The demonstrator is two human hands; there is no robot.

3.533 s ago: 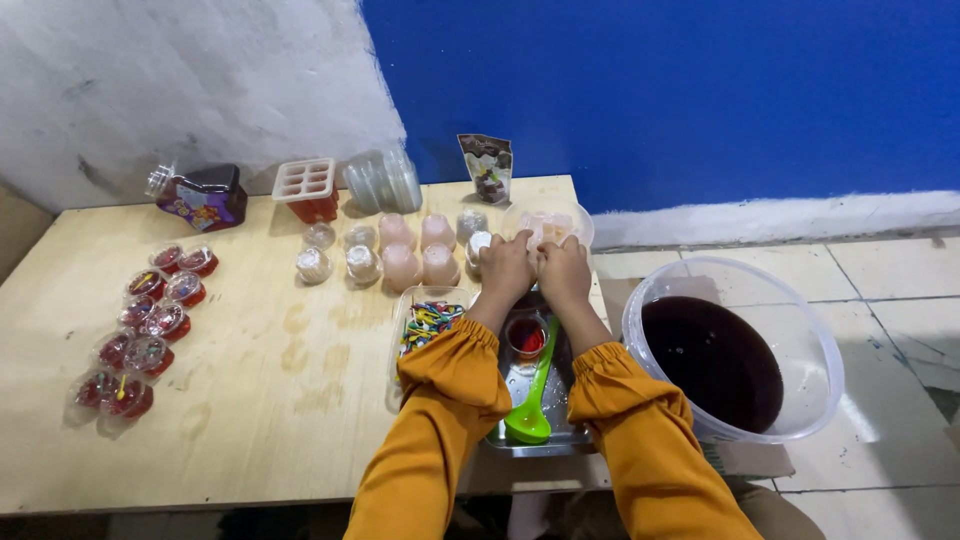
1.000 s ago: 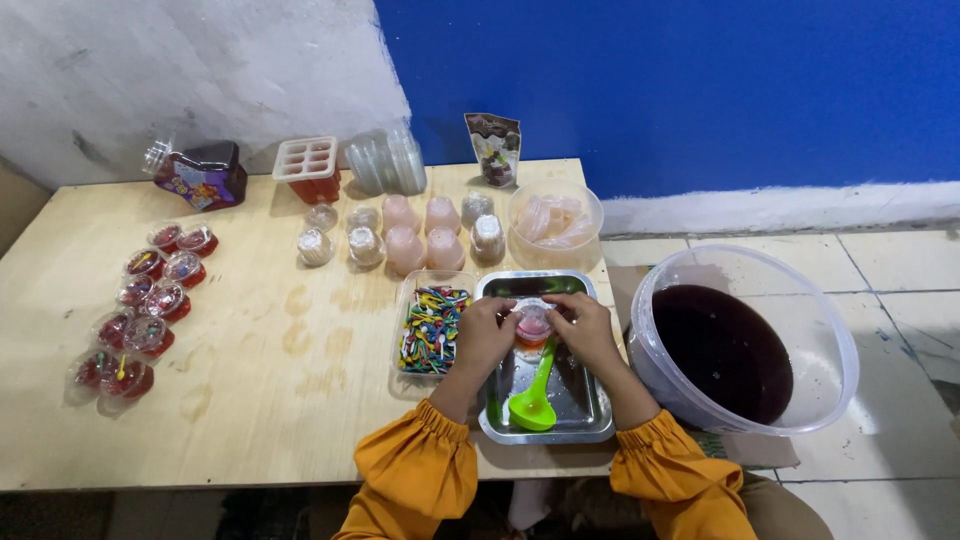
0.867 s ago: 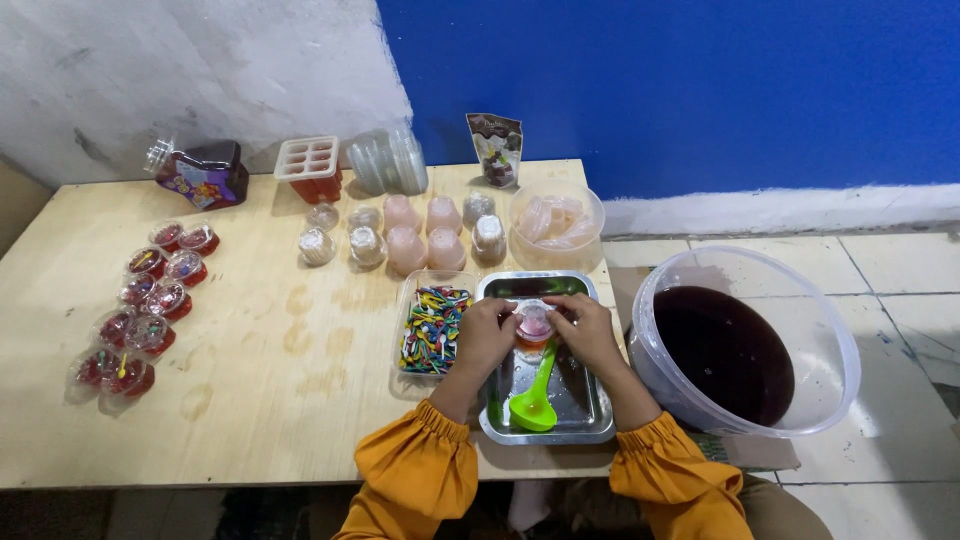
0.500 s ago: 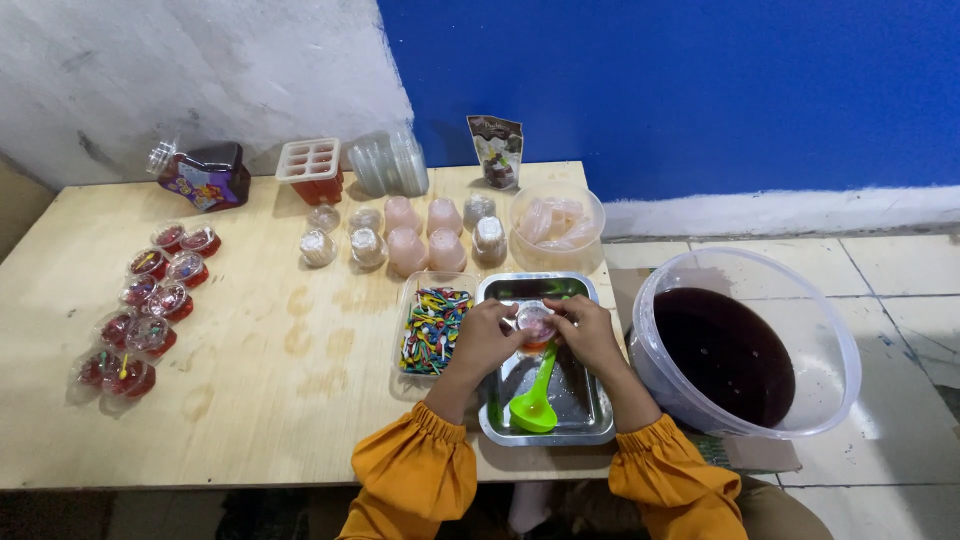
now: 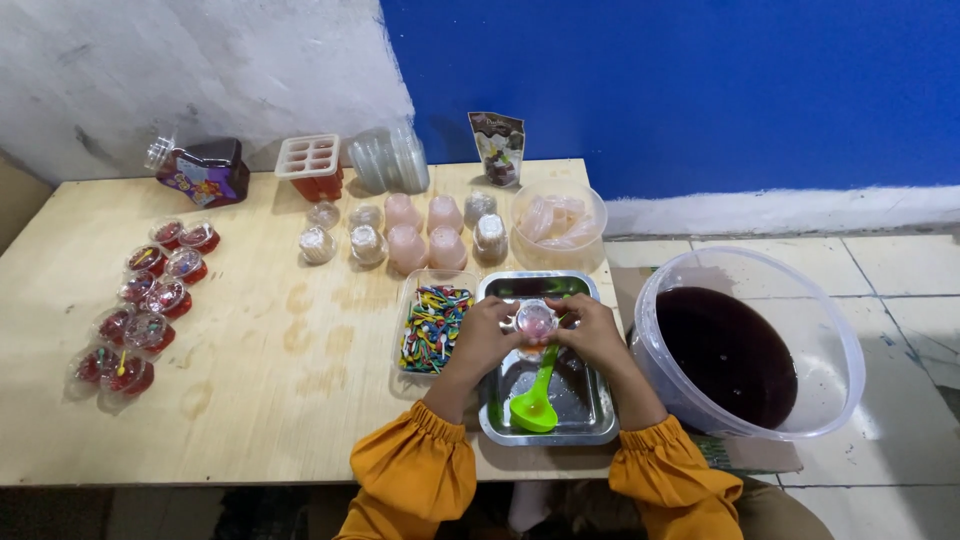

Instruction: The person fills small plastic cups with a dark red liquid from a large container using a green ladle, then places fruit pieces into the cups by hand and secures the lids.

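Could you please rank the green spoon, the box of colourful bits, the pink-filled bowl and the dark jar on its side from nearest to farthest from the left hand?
From the left hand:
1. Box of colourful bits, touching its left side.
2. Green spoon, just right, in the steel tray.
3. Pink-filled bowl, beyond, to the right.
4. Dark jar, far back left.

Fingers (image 5: 508, 325) wrapped the little cup (image 5: 536, 320), so its sides and contents stayed unseen. The counter (image 5: 250, 400) ran off the left edge, and the orange sleeves (image 5: 415, 478) were cut at the bottom.
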